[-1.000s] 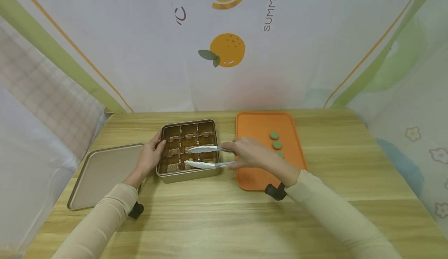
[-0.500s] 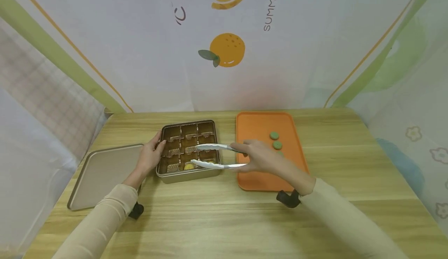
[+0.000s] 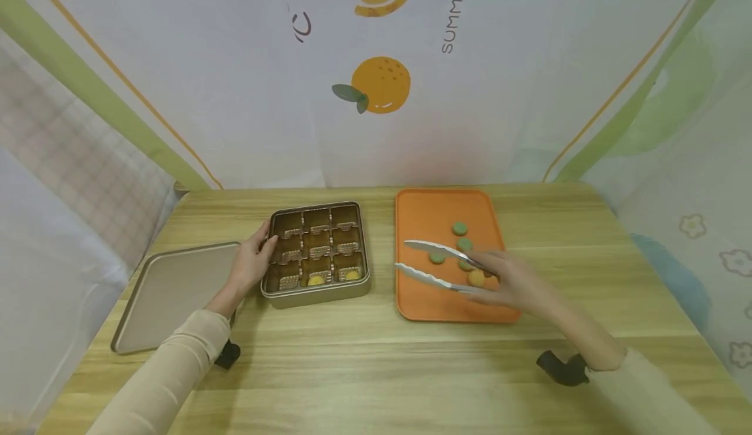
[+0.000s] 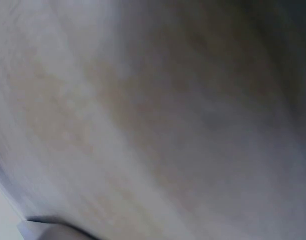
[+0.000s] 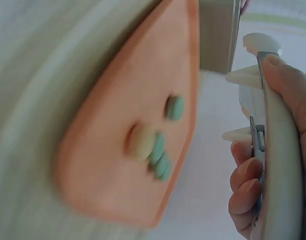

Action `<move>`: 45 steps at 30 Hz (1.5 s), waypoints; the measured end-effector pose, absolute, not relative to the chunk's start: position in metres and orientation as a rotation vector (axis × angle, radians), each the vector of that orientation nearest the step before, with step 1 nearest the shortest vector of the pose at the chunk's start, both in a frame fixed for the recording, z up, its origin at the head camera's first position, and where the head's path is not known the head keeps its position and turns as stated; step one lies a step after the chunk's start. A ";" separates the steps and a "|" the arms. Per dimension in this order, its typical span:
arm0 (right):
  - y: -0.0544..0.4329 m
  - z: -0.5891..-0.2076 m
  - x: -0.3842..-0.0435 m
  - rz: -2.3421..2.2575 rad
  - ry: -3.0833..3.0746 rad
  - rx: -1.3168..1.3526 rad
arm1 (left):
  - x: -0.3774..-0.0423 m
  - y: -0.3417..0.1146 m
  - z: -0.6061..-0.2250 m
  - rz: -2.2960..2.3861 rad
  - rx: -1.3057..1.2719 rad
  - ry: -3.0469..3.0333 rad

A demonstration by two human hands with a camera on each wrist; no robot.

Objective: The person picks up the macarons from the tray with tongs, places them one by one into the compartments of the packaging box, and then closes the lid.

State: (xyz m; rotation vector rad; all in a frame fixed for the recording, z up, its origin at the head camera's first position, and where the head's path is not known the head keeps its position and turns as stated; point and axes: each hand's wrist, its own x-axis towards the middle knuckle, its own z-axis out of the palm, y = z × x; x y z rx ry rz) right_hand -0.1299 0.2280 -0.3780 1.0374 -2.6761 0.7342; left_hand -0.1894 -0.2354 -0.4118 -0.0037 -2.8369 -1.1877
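Observation:
My right hand (image 3: 514, 285) holds a pair of tongs (image 3: 437, 281) above the orange tray (image 3: 414, 301). The tongs' two white tips are spread apart with nothing between them. Under and beside the tongs lie several green macarons (image 3: 459, 228) and one yellow macaron (image 3: 476, 278). My left hand (image 3: 249, 262) rests against the left side of a square tin (image 3: 320, 296), its thumb at the rim and its fingers along the outer wall. The tin has a brown divided insert; one yellow macaron (image 3: 316, 280) sits in the front middle compartment, another yellow macaron (image 3: 352, 275) in the front right.
A flat metallic lid (image 3: 182, 298) lies left of the tin, partly behind my left arm. All stand on a wooden table (image 3: 364, 370). A white curtain (image 3: 264, 128) with fruit prints hangs behind the table. The left wrist view is a blur.
My right hand and the tongs have moved right, from over the tin to over the tray. The yellow macaron in the front right compartment now shows plainly. My left hand has stayed put.

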 end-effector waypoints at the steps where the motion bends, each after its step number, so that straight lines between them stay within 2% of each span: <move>1: 0.235 -0.379 -0.127 0.739 -2.690 1.016 | -0.189 -0.235 -0.412 -1.193 -0.002 -2.839; 10: 0.298 -0.386 -0.107 0.697 -2.804 0.846 | -0.189 -0.236 -0.413 -1.181 -0.007 -2.834; 20: 0.336 -0.387 -0.091 0.536 -2.817 0.787 | -0.189 -0.236 -0.413 -1.195 -0.004 -2.833; 28: 0.345 -0.388 -0.085 0.462 -2.829 0.767 | -0.188 -0.235 -0.411 -1.205 0.007 -2.834; 45: 0.333 -0.392 -0.087 0.417 -2.923 0.726 | -0.189 -0.235 -0.412 -1.194 0.028 -2.849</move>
